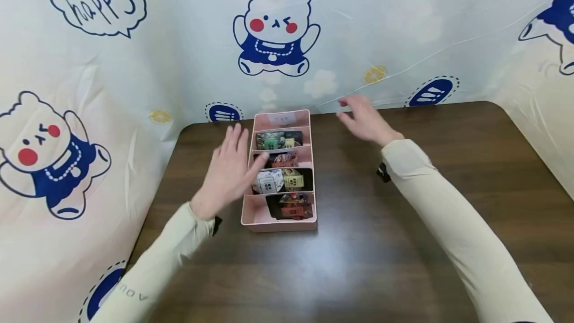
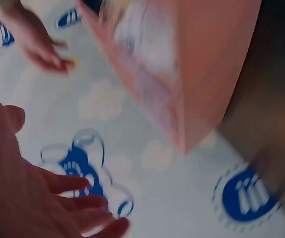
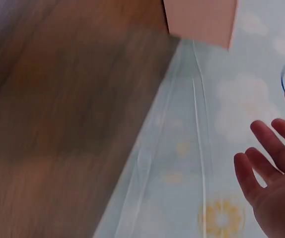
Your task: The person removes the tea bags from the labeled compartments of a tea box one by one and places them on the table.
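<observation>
A long pink divided box (image 1: 279,227) stands on the wooden table, with small printed packets in several of its compartments. Silver and yellow packets (image 1: 269,182) lie in one compartment, a red packet (image 1: 297,209) in the nearest, and green and yellow packets (image 1: 271,142) further back. My left hand (image 1: 228,171) is beside the box's left side, fingers extended, its thumb overlapping the box edge in the head view; contact cannot be made out. To the right of the box's far end, my right hand (image 1: 365,119) hovers apart from it with fingers loosely spread, holding nothing.
The dark wooden table (image 1: 381,253) reaches back to a pale curtain (image 1: 188,39) printed with bears, which also hangs at the left and right. The box's far compartment has a pale label (image 1: 282,118) on its wall.
</observation>
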Tool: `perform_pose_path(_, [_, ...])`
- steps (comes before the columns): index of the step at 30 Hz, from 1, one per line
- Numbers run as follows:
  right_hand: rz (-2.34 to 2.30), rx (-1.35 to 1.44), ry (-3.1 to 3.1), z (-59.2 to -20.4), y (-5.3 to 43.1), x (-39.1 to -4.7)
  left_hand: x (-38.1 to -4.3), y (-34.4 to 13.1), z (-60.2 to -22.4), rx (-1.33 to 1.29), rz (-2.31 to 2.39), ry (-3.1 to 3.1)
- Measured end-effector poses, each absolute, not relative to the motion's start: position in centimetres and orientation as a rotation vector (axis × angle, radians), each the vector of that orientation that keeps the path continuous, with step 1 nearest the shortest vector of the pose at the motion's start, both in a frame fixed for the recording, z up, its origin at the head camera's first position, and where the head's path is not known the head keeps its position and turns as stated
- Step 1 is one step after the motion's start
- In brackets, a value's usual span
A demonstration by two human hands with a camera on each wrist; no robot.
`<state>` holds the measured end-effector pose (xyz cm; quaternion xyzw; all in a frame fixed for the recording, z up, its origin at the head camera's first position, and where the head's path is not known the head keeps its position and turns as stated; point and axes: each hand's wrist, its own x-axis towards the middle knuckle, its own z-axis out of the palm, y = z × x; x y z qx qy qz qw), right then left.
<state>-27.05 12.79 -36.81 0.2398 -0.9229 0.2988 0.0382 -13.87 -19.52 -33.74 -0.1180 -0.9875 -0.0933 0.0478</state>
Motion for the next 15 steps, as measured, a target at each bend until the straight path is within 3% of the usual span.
perform_pose_path(8, [0.705,0.9,-2.895,-38.4,7.0,-27.4,-8.3,-18.5,-39.5,-0.355,-0.298,-3.085])
perform_pose_path(15, [0.489,0.998,-2.969,-39.9,3.3,-27.9,-6.8,-18.2,-41.7,-0.381,-0.358,-3.071])
